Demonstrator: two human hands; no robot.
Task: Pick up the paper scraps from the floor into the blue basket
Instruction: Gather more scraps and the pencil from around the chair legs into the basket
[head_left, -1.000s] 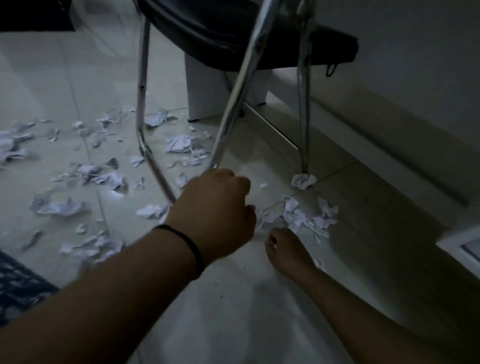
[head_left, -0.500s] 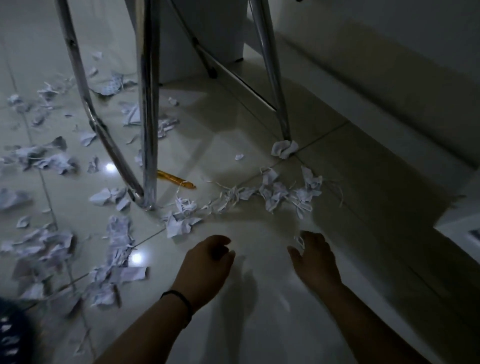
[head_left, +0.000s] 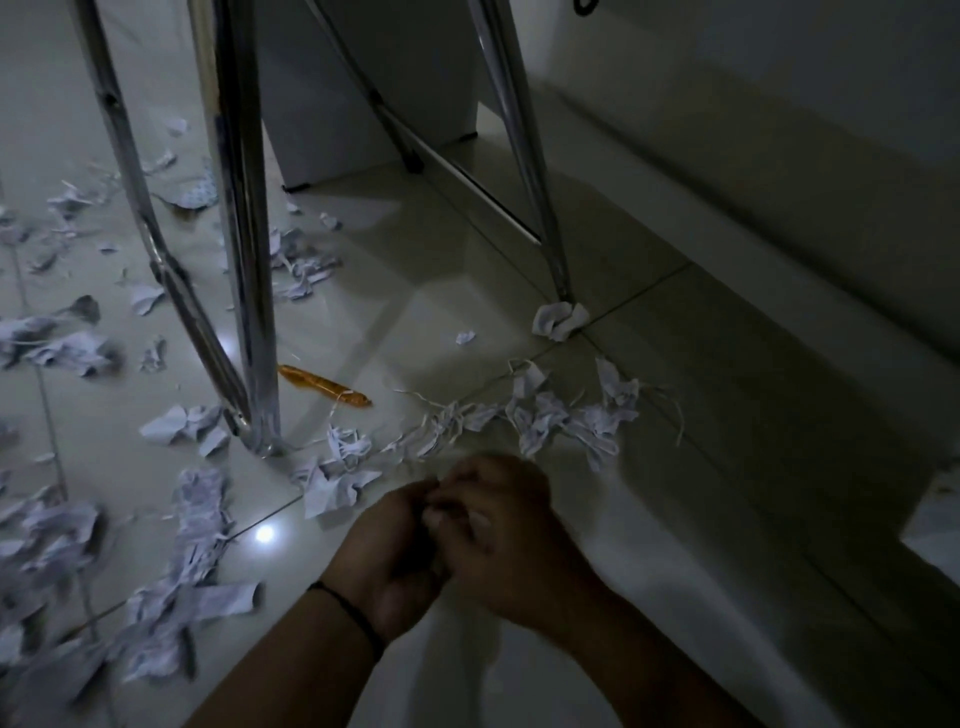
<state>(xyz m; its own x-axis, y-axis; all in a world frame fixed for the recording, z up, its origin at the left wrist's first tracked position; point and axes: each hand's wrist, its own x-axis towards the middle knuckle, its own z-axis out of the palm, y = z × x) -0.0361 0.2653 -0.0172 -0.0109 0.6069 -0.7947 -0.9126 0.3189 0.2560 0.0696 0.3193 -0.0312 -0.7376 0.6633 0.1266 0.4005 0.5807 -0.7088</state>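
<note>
Paper scraps (head_left: 171, 613) litter the tiled floor (head_left: 415, 291) at far left, thinning toward the chrome chair legs (head_left: 244, 260). Just right of those legs lies an orange pen (head_left: 324, 387). A string of torn shreds (head_left: 545, 415) runs on to the right, with a crumpled wad (head_left: 558, 319) at the rear leg's foot. Below, the left hand (head_left: 395, 556) and right hand (head_left: 504, 540) touch, fingers curled together; whether they hold paper I cannot tell. No blue basket shows.
</note>
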